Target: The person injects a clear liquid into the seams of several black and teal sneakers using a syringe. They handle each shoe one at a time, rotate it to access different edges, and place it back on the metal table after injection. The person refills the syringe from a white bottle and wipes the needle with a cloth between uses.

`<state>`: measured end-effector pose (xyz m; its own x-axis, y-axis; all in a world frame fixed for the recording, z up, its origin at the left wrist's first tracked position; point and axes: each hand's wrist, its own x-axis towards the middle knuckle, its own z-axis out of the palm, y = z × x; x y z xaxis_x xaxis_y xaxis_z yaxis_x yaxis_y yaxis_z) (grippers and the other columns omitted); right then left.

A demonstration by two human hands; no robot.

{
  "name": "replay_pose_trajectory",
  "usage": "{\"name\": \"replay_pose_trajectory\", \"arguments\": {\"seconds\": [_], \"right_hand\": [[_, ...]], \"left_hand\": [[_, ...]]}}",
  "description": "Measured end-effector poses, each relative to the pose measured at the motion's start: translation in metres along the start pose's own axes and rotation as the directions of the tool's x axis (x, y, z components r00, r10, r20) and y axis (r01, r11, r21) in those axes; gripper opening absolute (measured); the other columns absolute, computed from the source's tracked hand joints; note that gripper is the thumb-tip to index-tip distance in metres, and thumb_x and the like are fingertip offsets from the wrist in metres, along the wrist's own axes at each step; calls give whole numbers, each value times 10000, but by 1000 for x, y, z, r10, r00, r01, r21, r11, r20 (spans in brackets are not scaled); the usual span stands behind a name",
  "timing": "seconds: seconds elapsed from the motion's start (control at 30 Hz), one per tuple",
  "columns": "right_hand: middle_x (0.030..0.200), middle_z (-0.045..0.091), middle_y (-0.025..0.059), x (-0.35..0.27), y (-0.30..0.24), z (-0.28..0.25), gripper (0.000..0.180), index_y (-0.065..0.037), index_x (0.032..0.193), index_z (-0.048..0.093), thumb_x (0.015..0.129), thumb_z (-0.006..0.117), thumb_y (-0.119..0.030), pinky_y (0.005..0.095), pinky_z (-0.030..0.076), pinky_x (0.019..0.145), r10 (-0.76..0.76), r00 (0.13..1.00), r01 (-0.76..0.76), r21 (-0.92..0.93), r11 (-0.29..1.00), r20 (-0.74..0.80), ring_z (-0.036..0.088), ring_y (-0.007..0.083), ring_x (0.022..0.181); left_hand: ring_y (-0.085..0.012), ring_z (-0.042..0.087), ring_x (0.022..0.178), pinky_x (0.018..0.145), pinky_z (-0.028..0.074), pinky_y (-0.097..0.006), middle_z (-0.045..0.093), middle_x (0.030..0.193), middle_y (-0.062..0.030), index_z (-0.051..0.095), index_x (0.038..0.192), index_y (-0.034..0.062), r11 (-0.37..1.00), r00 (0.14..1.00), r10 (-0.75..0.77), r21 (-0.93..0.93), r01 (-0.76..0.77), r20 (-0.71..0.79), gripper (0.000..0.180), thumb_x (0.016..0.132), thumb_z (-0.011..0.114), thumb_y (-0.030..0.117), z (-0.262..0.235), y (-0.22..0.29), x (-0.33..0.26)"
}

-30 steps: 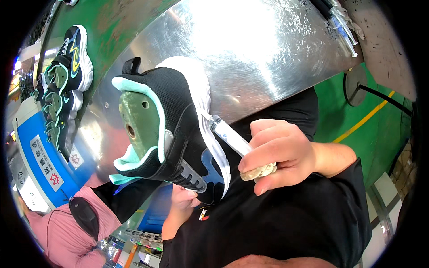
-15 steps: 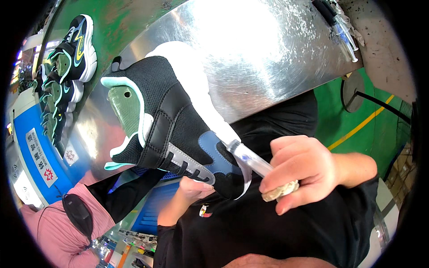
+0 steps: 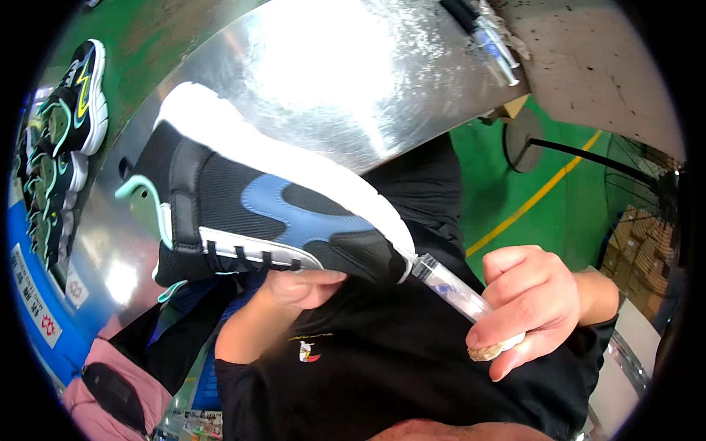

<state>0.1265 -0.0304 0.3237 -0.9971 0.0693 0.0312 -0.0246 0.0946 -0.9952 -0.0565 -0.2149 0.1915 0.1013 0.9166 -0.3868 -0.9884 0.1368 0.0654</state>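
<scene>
A black sneaker (image 3: 243, 209) with a white sole, blue and grey panels and mint trim lies tilted on its side in front of me. My left hand (image 3: 305, 288) is closed on its lace side near the toe; part of the fingers is behind the shoe. Clasped in my right hand (image 3: 533, 305) is a clear syringe (image 3: 456, 288), its front end against the edge of the sole at the toe. A beige, rough lump (image 3: 494, 348) shows at the syringe's rear end, between my fingers.
Beneath the shoe is a shiny metal table (image 3: 220, 51). Pens and syringes (image 3: 489, 44) lie at its far right corner. Several similar sneakers (image 3: 81, 103) stand in a row at left, near a blue machine (image 3: 37, 294). A person in pink (image 3: 110, 375) is at lower left; a fan (image 3: 654, 184) stands right.
The sneaker has turned so its sole side shows more along the toe. The syringe has followed from the toe's side to the sole's front end. The view has shifted right.
</scene>
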Motion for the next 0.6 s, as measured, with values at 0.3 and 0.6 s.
{"name": "replay_pose_trajectory", "arguments": {"seconds": [0.3,0.6], "right_hand": [[743,631,-2,-21,-16,0,319,-13,954,675,808,736,-290,276,304,469,-98,985,52,-300,953,-140,421,136,511],[683,578,-28,-20,-2,12,333,-53,880,679,731,799,-325,251,244,448,-209,963,79,-564,822,-170,339,110,493]], "left_hand": [[-287,617,1048,913,505,-398,645,1120,-136,610,1144,32,998,995,-10,70,3,104,380,771,667,-14,13,0,43],[-287,559,1160,1014,453,-452,608,1203,-126,576,1205,52,1000,977,22,13,-25,210,399,817,628,-24,19,2,68]]}}
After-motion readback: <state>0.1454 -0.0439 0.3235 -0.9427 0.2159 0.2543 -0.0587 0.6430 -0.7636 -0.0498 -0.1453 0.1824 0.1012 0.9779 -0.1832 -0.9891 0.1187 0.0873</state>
